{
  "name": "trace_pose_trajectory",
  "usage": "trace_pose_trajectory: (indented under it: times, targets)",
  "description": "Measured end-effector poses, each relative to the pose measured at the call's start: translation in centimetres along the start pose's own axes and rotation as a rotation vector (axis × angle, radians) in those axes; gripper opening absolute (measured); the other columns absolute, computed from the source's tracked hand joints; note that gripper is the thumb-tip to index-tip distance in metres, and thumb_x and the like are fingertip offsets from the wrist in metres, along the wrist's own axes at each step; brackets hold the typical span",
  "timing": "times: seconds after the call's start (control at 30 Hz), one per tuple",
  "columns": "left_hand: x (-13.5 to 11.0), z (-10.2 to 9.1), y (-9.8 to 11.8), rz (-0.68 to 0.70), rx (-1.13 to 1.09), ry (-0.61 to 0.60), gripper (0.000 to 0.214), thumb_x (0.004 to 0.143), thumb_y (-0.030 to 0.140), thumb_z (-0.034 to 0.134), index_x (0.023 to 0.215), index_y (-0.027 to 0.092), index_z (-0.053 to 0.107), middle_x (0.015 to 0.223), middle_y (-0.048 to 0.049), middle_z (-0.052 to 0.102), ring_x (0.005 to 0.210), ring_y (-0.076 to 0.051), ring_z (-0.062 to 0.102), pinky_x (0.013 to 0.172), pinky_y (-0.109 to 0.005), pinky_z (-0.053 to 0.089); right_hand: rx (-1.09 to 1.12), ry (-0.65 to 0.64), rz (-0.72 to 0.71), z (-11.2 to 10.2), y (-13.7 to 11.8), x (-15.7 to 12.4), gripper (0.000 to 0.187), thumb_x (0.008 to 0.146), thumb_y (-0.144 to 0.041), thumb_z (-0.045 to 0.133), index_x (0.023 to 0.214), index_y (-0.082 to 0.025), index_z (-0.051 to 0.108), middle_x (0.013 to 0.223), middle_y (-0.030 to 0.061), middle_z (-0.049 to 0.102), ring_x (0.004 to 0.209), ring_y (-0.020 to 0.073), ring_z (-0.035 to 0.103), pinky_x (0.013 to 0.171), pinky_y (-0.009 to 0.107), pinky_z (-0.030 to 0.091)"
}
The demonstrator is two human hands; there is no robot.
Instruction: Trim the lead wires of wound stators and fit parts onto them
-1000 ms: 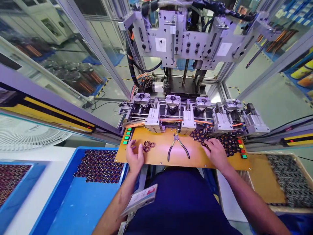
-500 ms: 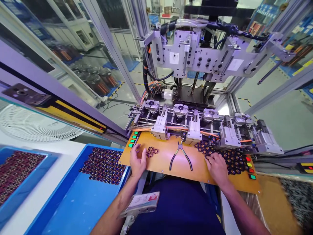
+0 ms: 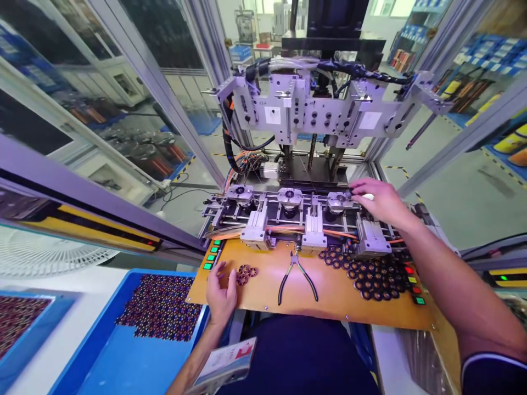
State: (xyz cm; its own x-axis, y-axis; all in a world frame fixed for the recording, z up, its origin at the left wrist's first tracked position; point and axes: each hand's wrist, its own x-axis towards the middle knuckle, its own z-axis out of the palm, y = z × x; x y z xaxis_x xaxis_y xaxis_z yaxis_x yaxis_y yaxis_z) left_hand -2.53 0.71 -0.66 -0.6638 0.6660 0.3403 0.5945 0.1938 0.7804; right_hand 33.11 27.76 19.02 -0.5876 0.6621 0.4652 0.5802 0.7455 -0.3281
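My right hand reaches over the machine, its fingertips pinching a small black ring core beside the third round fixture. Two more fixtures to the left, the first and the second, each have a dark ring on top. Low at the left of the orange board, my left hand rests with thumb and fingers apart. Just right of its thumb lie several copper-wound rings. Black-handled cutting pliers lie with handles spread mid-board. Many black ring cores cover the board's right part.
A blue tray of wound rings stands at the left, with another tray beyond. Green buttons and coloured buttons edge the board. An overhead metal plate hangs above the fixtures. Metal posts frame the machine.
My right hand has moved from the black cores on the board up and forward to the third fixture, carrying a core. My left hand stays beside the wound rings. The view has shifted.
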Motion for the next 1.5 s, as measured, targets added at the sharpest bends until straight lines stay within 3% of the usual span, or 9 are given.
trace_pose_trajectory:
  times: [0.1, 0.27, 0.6, 0.73, 0.87, 1.0, 1.33, 1.5]
  targets:
    - [0.0, 0.0, 0.0, -0.013, 0.008, 0.005, 0.042, 0.086, 0.044, 0.058, 0.119, 0.017, 0.057, 0.115, -0.0149, 0.066, 0.105, -0.026, 0.064, 0.088, -0.043, 0.054, -0.008, -0.094, -0.047, 1.5, 1.6, 1.5, 0.016, 0.085, -0.021, 0.059, 0.082, -0.018, 0.074, 0.104, 0.0069, 0.072, 0.092, 0.0212, 0.07, 0.087, 0.038, 0.057]
    - [-0.1, 0.1, -0.2, -0.034, 0.021, 0.002, 0.042, 0.086, 0.043, 0.058, 0.119, 0.017, 0.057, 0.117, -0.0153, 0.065, 0.108, -0.027, 0.063, 0.092, -0.044, 0.052, -0.06, -0.226, -0.116, 2.3, 2.1, 1.4, 0.02, 0.086, -0.018, 0.055, 0.086, -0.016, 0.075, 0.105, 0.0081, 0.072, 0.093, 0.0215, 0.069, 0.088, 0.037, 0.055]
    - [-0.1, 0.2, 0.1, -0.018, 0.042, -0.006, 0.041, 0.087, 0.042, 0.059, 0.12, 0.016, 0.056, 0.115, -0.0154, 0.066, 0.105, -0.026, 0.064, 0.09, -0.043, 0.053, -0.227, -0.308, -0.17, 2.9, 2.0, 2.0, 0.025, 0.085, -0.016, 0.052, 0.087, -0.014, 0.077, 0.103, 0.011, 0.073, 0.094, 0.0258, 0.068, 0.085, 0.04, 0.057]
    - [-0.2, 0.2, 0.0, -0.026, 0.041, -0.003, 0.041, 0.088, 0.041, 0.058, 0.12, 0.016, 0.057, 0.117, -0.0151, 0.065, 0.107, -0.025, 0.063, 0.091, -0.042, 0.052, -0.279, -0.295, -0.178, 2.6, 2.0, 0.7, 0.036, 0.079, -0.005, 0.049, 0.101, -0.011, 0.076, 0.116, 0.0114, 0.071, 0.11, 0.028, 0.065, 0.096, 0.044, 0.054]
    - [-0.2, 0.2, -0.2, -0.028, 0.04, -0.003, 0.042, 0.087, 0.041, 0.058, 0.12, 0.015, 0.057, 0.117, -0.0154, 0.065, 0.106, -0.025, 0.063, 0.091, -0.042, 0.052, -0.324, -0.295, -0.184, 2.6, 2.0, -0.8, 0.045, 0.071, 0.002, 0.047, 0.104, -0.01, 0.075, 0.122, 0.0106, 0.068, 0.12, 0.0302, 0.06, 0.1, 0.048, 0.052]
    - [-0.1, 0.2, -0.2, -0.012, 0.038, -0.011, 0.043, 0.088, 0.042, 0.058, 0.119, 0.013, 0.057, 0.117, -0.0164, 0.065, 0.107, -0.026, 0.062, 0.092, -0.042, 0.052, -0.343, -0.286, -0.186, 2.7, 1.5, -1.1, 0.043, 0.076, 0.0, 0.046, 0.108, -0.01, 0.074, 0.124, 0.0097, 0.067, 0.122, 0.0308, 0.059, 0.1, 0.049, 0.052]
    - [-0.2, 0.1, -0.1, -0.004, 0.037, -0.005, 0.042, 0.087, 0.042, 0.057, 0.118, 0.014, 0.057, 0.116, -0.0155, 0.066, 0.105, -0.025, 0.063, 0.091, -0.041, 0.053, -0.347, -0.24, -0.177, 3.7, 0.2, -0.8, 0.041, 0.072, 0.002, 0.051, 0.103, -0.01, 0.074, 0.12, 0.0105, 0.069, 0.12, 0.0334, 0.06, 0.096, 0.049, 0.054]
    - [-0.1, 0.1, 0.2, 0.011, 0.034, 0.0, 0.042, 0.087, 0.042, 0.056, 0.118, 0.014, 0.057, 0.115, -0.0146, 0.066, 0.104, -0.024, 0.064, 0.088, -0.038, 0.053, -0.336, -0.058, -0.114, 1.8, -2.1, -2.0, 0.033, 0.086, -0.006, 0.049, 0.112, -0.008, 0.071, 0.123, 0.0138, 0.068, 0.119, 0.0307, 0.061, 0.102, 0.049, 0.051]
